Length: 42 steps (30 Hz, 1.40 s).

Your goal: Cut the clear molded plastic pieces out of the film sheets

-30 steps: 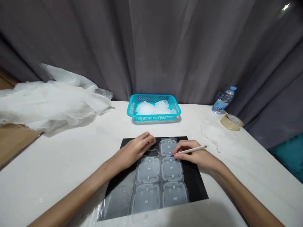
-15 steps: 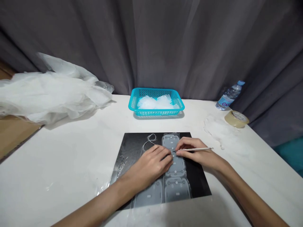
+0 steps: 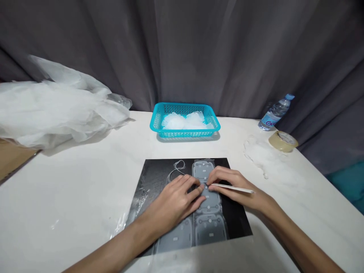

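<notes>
A black mat [image 3: 237, 223] lies on the table with several clear plastic pieces [image 3: 211, 229] on it, rounded rectangles joined in a strip with small white marks. My left hand [image 3: 178, 199] rests flat across the mat, its fingertips touching the middle piece and the thumb apart from the fingers. Pinched in my right hand [image 3: 230, 182] is a thin white stick [image 3: 236, 188], its lower end near the seam between the upper two pieces; the tip is too small to make out. A loop of clear plastic trimming [image 3: 179, 165] curls beside my left fingers.
Behind the mat stands a turquoise basket [image 3: 186, 132] holding translucent white pieces [image 3: 184, 121]. Crumpled white plastic sheeting [image 3: 57, 112] lies on cardboard [image 3: 14, 159] at left. A water bottle [image 3: 275, 114], a tape roll [image 3: 283, 141] and a thin clear strip [image 3: 254, 161] are at right.
The white stick's rear end has swung lower as my right hand turned. My left thumb has spread away from the index finger. The view has shifted slightly.
</notes>
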Tool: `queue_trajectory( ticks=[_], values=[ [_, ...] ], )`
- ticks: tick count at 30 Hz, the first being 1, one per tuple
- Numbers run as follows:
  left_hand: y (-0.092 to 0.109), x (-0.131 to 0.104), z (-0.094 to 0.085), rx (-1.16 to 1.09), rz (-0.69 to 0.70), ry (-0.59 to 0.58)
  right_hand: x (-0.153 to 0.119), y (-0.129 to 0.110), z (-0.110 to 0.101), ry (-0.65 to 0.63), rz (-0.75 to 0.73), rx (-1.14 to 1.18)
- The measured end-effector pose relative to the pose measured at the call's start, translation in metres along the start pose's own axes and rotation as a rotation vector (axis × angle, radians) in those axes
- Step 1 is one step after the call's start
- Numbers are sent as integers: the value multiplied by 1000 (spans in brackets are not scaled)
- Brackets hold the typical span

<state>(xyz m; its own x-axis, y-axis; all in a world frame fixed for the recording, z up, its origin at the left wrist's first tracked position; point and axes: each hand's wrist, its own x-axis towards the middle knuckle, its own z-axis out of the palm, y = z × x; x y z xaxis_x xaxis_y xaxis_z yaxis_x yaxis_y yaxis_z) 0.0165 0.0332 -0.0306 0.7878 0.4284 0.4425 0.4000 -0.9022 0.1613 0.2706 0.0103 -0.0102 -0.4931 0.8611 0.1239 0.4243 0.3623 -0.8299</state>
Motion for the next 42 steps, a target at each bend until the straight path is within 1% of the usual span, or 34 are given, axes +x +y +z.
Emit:
queue_trajectory(
  ticks=[5, 10, 14, 17, 20, 23, 25, 28, 30, 33, 36, 38, 39, 40, 41, 42],
  values=[
    [-1, 0, 0, -16, -16, -13, -1, -4, 0, -15, -13, -32],
    [-1, 1, 1, -7, -17, -22, -4, -3, -8, -40, -35, -47],
    [-1, 2, -1, 19, -8, -48, -6, -1, -12, -58, -17, -86],
    [-1, 3, -2, 16, -4, -59, -6, -3, -8, -58, -26, -132],
    [0, 3, -3, 17, 2, -52, -6, -8, 0, -52, -74, -198],
    [1, 4, -4, 18, 9, -57, -7, -9, 9, -50, -113, -298],
    [1, 5, -5, 23, 14, -62, -8, -5, 13, -37, -133, -386],
    [1, 3, -4, 39, 17, -54, -7, 7, 18, 32, -188, -587],
    [2, 0, -1, 60, 7, -41, -5, 14, 19, 57, -254, -755],
    [4, -2, 3, 108, -4, -18, -3, 17, 20, 20, -383, -953],
    [5, -2, 5, 126, 6, -1, -3, 13, 21, -16, -489, -1037],
    [5, -1, 6, 119, 13, 7, -3, 10, 21, -32, -523, -1039],
    [6, -1, 5, 114, 14, 8, -2, 10, 19, -48, -526, -1004],
    [6, 0, 5, 111, 14, 12, 1, 10, 15, -60, -511, -926],
    [7, 0, 5, 111, 14, 13, 7, 12, 8, -36, -471, -794],
    [8, 0, 5, 112, 13, 10, 15, 15, -2, 24, -410, -637]
  ],
)
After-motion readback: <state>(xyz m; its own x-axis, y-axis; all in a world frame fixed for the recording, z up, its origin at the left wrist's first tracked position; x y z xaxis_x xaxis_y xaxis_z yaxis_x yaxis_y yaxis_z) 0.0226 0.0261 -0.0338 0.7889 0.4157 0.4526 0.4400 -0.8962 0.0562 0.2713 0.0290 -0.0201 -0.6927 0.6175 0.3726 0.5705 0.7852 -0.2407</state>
